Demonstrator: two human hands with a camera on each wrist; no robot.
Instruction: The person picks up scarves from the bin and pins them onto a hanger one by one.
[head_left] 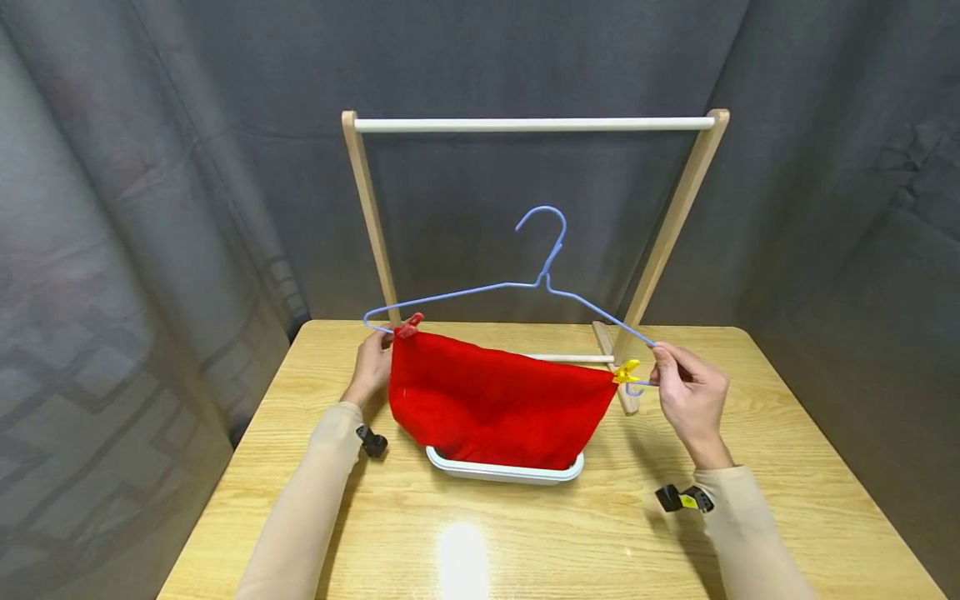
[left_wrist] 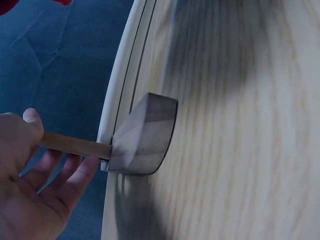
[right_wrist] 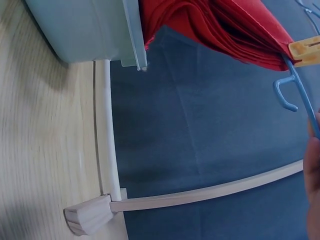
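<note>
A red cloth [head_left: 502, 396] hangs from the lower bar of a blue clothes hanger [head_left: 468, 292]. At its upper left corner sits a red clothespin [head_left: 409, 325]; a yellow clothespin [head_left: 627, 372] clips the right corner. My right hand [head_left: 693, 396] pinches the hanger's right end between thumb and fingers. Low on the left, my left hand [head_left: 370, 367] is at the wooden post [left_wrist: 75, 145] of the clothes rack, thumb above and fingers below it, apparently gripping it. The cloth partly covers that hand's fingertips in the head view. The cloth's folds [right_wrist: 200, 30] show from the right wrist.
A white bin [head_left: 504, 473] stands on the wooden table [head_left: 540, 542] under the cloth, partly hidden by it. Behind the hanger rises the rack with its white top rail [head_left: 532, 125] and right foot [right_wrist: 89, 216]. Grey curtains [head_left: 525, 58] surround the table.
</note>
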